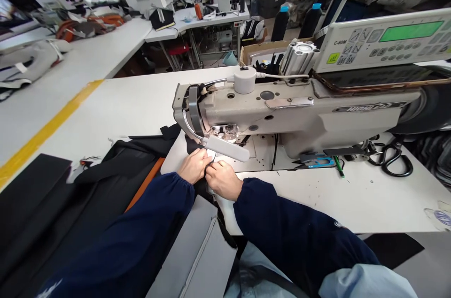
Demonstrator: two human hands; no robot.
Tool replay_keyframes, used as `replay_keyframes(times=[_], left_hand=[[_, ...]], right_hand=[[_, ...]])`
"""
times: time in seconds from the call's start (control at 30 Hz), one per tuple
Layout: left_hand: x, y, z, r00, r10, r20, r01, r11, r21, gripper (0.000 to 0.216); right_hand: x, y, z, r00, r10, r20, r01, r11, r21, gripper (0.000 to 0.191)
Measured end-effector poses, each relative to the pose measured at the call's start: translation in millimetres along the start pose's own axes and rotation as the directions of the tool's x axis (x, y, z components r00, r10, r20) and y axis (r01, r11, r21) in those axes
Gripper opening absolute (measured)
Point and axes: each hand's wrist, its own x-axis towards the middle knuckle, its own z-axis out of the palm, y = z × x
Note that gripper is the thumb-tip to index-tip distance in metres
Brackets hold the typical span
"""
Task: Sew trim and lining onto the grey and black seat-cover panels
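Note:
My left hand (193,165) and my right hand (223,179) meet just in front of the needle of a beige sewing machine (296,112). Both pinch a narrow piece of black fabric (207,169) between closed fingers. A small white lamp (227,148) on a flexible neck hangs right over my fingers. More black fabric (116,166) with an orange edge (144,187) trails off to the left over the table. Both arms wear dark blue sleeves.
The white work table (352,199) carries black scissors (394,159) at the right. A control panel (387,40) sits above the machine. Grey panels (197,251) lie near my lap. Another table with a yellow stripe (45,131) stands left; a person and more machines are far back.

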Motion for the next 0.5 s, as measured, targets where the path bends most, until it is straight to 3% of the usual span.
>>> replay_keyframes(times=[0.17,0.3,0.4,0.5], left_hand=[[-2,-5,-13,0.998,-0.012,0.068,0.011,1.0,0.014,0.03],[-11,-9,-28,0.986,-0.001,0.166,-0.01,0.998,0.062,0.03],[-12,-6,-32,0.978,0.002,0.208,-0.014,0.998,0.058,0.028],[-9,3,-30,0.971,-0.038,0.237,0.02,0.997,0.08,0.027]], right_hand=[[-3,6,-2,0.999,0.033,-0.02,-0.032,0.999,0.017,0.023],[-7,1,-3,0.985,-0.139,-0.103,0.147,0.986,0.078,0.023],[-7,0,-3,0.97,-0.243,-0.024,0.244,0.96,0.136,0.017],[-6,3,-4,0.97,-0.234,0.064,0.222,0.963,0.156,0.014]])
